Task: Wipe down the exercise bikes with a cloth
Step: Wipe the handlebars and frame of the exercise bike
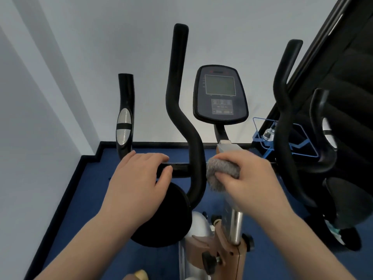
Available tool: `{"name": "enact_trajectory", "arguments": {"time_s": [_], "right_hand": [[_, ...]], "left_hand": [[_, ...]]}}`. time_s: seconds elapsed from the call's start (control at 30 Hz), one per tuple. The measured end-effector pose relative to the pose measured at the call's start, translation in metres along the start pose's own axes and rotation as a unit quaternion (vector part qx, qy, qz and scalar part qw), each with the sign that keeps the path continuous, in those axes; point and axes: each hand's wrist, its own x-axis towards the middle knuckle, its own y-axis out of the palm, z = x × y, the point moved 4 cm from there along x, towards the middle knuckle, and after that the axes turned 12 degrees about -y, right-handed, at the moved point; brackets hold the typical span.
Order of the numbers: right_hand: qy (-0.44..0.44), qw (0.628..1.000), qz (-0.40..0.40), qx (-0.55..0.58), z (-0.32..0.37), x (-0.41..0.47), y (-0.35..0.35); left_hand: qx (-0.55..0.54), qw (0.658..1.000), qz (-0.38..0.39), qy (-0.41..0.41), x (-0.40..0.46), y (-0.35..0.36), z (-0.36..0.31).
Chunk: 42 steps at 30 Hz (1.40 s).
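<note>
An exercise bike stands right in front of me, with black foam handlebars curving upward and a dark console on a post. My left hand rests on the horizontal handlebar bar, fingers curled over it. A fluffy grey cloth is bunched in my right hand and pressed against the middle of the handlebar bar, just below the console post. The bike's silver and tan stem runs down below my right hand.
A white wall lies close behind the bike, with blue carpet and a black skirting edge below. A second machine's black handles and a blue bottle holder stand close on the right. A black round pad sits under my left wrist.
</note>
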Motion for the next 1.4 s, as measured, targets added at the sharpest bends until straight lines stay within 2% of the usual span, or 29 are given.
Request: {"name": "enact_trajectory", "arguments": {"time_s": [0.07, 0.13, 0.17, 0.23, 0.3, 0.33, 0.5, 0.6, 0.73, 0.83, 0.97, 1.07, 1.17, 1.23, 1.4], "right_hand": [[-0.039, 0.997, -0.057, 0.044, 0.011, 0.011, -0.010], [-0.120, 0.990, -0.055, 0.050, 0.028, 0.023, -0.011], [-0.167, 0.985, -0.021, 0.032, 0.038, 0.029, -0.006], [-0.247, 0.962, 0.105, -0.049, 0.051, 0.040, 0.013], [-0.293, 0.922, 0.214, -0.136, 0.049, 0.047, 0.027], [-0.302, 0.909, 0.243, -0.156, 0.044, 0.049, 0.028], [-0.311, 0.896, 0.248, -0.197, 0.031, 0.054, 0.025], [-0.283, 0.904, 0.257, -0.193, 0.034, 0.053, 0.044], [-0.218, 0.945, 0.233, -0.079, 0.055, 0.062, 0.070], [-0.194, 0.949, 0.246, -0.040, 0.074, 0.076, 0.091], [-0.165, 0.930, 0.280, -0.169, 0.056, 0.070, 0.068], [-0.145, 0.934, 0.250, -0.210, 0.053, 0.059, 0.063], [-0.111, 0.960, 0.202, -0.160, 0.077, 0.073, 0.094], [-0.073, 0.971, 0.199, -0.111, 0.089, 0.084, 0.110], [-0.036, 0.972, 0.215, -0.088, 0.081, 0.062, 0.097]], "left_hand": [[-0.064, 0.997, -0.031, -0.015, -0.002, -0.005, 0.002], [-0.131, 0.988, -0.071, -0.033, -0.004, -0.010, 0.006], [-0.155, 0.983, -0.091, -0.042, -0.006, -0.012, 0.010], [-0.181, 0.974, -0.116, -0.065, -0.010, -0.014, 0.020], [-0.193, 0.970, -0.124, -0.083, -0.016, -0.014, 0.031], [-0.198, 0.969, -0.119, -0.088, -0.018, -0.014, 0.035], [-0.219, 0.965, -0.100, -0.103, -0.010, -0.015, 0.053], [-0.235, 0.961, -0.093, -0.110, -0.002, -0.015, 0.061], [-0.237, 0.962, -0.085, -0.105, 0.002, -0.013, 0.071], [-0.258, 0.957, -0.074, -0.112, 0.004, -0.010, 0.078], [-0.274, 0.956, -0.045, -0.097, 0.008, -0.011, 0.086], [-0.292, 0.952, -0.039, -0.084, 0.011, -0.009, 0.092], [-0.324, 0.943, -0.040, -0.068, 0.017, -0.009, 0.093], [-0.334, 0.940, -0.038, -0.060, 0.026, -0.011, 0.093], [-0.350, 0.935, -0.007, -0.054, 0.051, -0.022, 0.108]]}}
